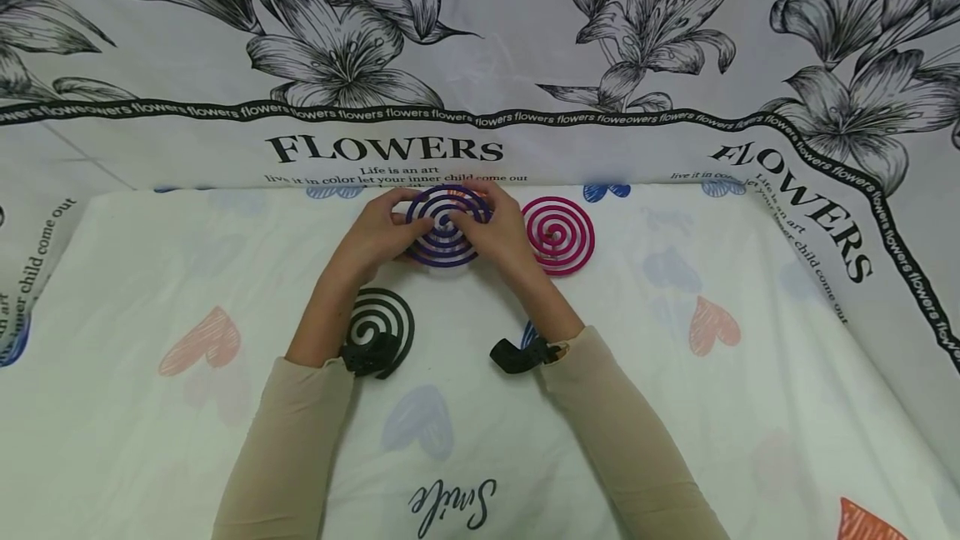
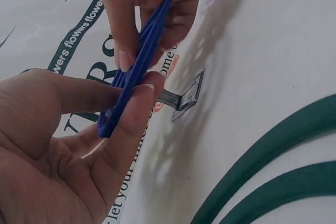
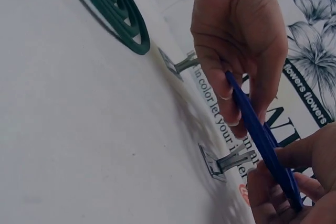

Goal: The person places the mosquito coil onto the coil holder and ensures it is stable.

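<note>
Blue coil (image 1: 446,222) hangs above the cloth (image 1: 255,273), left hand (image 1: 375,233) pinching it near nine o'clock, right hand (image 1: 497,228) pinching near three, neither closer.

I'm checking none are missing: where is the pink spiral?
In the head view, the pink spiral lies near the far edge of the table, just right of the right hand and the blue spiral it holds.
</note>
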The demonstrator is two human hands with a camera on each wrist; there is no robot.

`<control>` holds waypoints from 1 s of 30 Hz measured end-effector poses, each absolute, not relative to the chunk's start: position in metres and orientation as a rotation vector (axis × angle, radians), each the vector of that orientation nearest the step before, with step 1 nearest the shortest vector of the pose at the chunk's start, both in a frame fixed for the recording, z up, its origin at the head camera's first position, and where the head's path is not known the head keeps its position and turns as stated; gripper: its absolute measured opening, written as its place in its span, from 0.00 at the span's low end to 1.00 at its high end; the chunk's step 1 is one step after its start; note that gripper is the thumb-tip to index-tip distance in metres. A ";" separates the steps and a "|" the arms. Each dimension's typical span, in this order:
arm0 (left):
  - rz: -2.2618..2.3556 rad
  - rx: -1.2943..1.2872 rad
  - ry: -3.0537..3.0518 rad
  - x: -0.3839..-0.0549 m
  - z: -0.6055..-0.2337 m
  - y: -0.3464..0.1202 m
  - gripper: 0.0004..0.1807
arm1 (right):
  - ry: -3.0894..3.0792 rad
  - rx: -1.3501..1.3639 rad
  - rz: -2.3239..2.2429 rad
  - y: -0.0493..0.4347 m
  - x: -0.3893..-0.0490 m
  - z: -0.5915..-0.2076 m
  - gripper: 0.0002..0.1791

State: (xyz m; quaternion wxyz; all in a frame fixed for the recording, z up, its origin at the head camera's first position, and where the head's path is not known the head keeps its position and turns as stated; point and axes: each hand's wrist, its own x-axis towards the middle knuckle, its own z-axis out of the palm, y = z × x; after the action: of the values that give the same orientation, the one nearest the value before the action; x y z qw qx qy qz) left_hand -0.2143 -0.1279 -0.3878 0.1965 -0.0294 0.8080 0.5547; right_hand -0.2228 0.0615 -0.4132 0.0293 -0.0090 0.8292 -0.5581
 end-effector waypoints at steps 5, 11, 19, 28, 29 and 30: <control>1.567 -0.066 2.268 -0.214 -0.389 -0.126 0.34 | 2.635 -0.089 -1.648 0.061 -0.222 -0.414 0.27; 1.552 -0.052 2.318 -0.213 -0.391 -0.126 0.34 | 2.656 -0.130 -1.627 0.062 -0.222 -0.412 0.27; 1.529 -0.069 2.362 -0.213 -0.395 -0.125 0.33 | 2.673 -0.122 -1.586 0.061 -0.225 -0.417 0.27; 1.516 -0.093 2.379 -0.214 -0.398 -0.125 0.33 | 2.681 -0.114 -1.595 0.060 -0.225 -0.421 0.28; 1.521 -0.095 2.379 -0.214 -0.397 -0.125 0.33 | 2.679 -0.112 -1.599 0.060 -0.225 -0.421 0.28; 1.521 -0.098 2.382 -0.215 -0.397 -0.125 0.33 | 2.680 -0.110 -1.601 0.060 -0.225 -0.421 0.28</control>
State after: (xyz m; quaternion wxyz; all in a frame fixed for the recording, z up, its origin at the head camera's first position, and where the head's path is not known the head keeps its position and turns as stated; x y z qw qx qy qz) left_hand -0.2146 -0.1246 -0.3974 0.1563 -0.0341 0.8320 0.5312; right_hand -0.2249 0.0601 -0.4212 0.0090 -0.0353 0.8579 -0.5125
